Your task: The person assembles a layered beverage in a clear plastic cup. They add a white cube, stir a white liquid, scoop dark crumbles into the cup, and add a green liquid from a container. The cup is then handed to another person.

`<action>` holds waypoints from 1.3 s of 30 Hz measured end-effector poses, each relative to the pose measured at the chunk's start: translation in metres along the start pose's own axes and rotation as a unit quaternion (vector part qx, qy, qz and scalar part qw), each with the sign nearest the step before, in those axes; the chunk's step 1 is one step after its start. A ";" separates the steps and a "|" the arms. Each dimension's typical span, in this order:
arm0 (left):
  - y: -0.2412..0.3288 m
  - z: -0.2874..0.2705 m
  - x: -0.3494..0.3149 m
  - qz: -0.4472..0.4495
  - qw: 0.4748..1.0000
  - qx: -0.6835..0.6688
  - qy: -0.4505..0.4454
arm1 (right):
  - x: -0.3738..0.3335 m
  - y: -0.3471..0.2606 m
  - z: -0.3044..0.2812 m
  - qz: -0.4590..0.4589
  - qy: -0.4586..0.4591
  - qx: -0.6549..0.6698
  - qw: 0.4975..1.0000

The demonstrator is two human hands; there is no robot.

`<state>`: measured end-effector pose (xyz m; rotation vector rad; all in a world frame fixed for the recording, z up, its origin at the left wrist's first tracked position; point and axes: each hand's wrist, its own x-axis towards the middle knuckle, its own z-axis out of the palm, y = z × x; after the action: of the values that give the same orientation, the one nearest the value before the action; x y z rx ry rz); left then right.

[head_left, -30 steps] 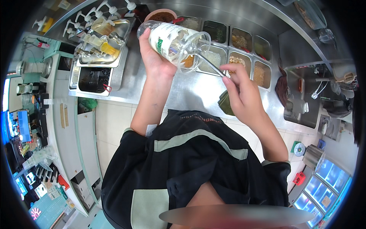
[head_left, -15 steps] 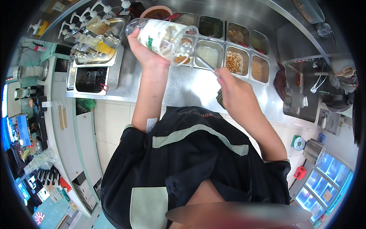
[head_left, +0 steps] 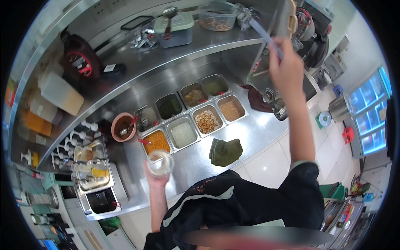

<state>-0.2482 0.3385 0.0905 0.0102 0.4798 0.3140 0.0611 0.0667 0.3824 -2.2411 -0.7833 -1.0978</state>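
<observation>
My left hand (head_left: 157,178) is wrapped round a clear plastic cup (head_left: 161,164), seen from above with its round mouth up. The cup is just in front of a metal pan of orange food (head_left: 158,141) with a red-handled spoon in it. At the upper right, my raised right hand (head_left: 288,68) grips a long pale-grey handle (head_left: 260,30). The far end of this tool is blurred against the shelf, beside a clear tub (head_left: 216,16), so I cannot tell its kind. A folded dark green cloth (head_left: 226,151) lies on the counter between my arms.
Several pans hold white cubes (head_left: 182,132), peanuts (head_left: 207,121) and tan grains (head_left: 230,109). A pink bowl (head_left: 123,126) stands left of them, near pump bottles (head_left: 79,135). A steel shelf (head_left: 137,62) overhangs the back. A brown cloth (head_left: 259,99) lies by the sink at right.
My right hand has swung up and right from the pans to the shelf, holding the tool. The cup has come lower and turned mouth-up. The view has shifted, showing more of the shelf.
</observation>
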 end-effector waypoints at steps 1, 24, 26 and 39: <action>-0.012 -0.024 0.008 -0.030 0.998 0.048 0.011 | 0.024 0.037 -0.001 -0.048 0.063 -0.093 0.993; -0.121 -0.097 0.058 -0.087 0.976 -0.107 0.169 | 0.181 0.104 0.106 -0.200 -0.052 -0.288 0.935; -0.114 -0.119 0.048 -0.095 0.966 -0.142 0.195 | 0.160 0.060 0.124 -0.263 -0.049 -0.088 0.959; -0.108 -0.180 0.069 -0.198 0.967 -0.139 0.083 | 0.117 -0.076 0.187 -0.217 -0.009 0.193 0.957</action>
<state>-0.2409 0.2449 -0.1093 -0.3851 0.5880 -0.0140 0.1653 0.2750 0.3930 -1.7956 -1.4129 -1.0038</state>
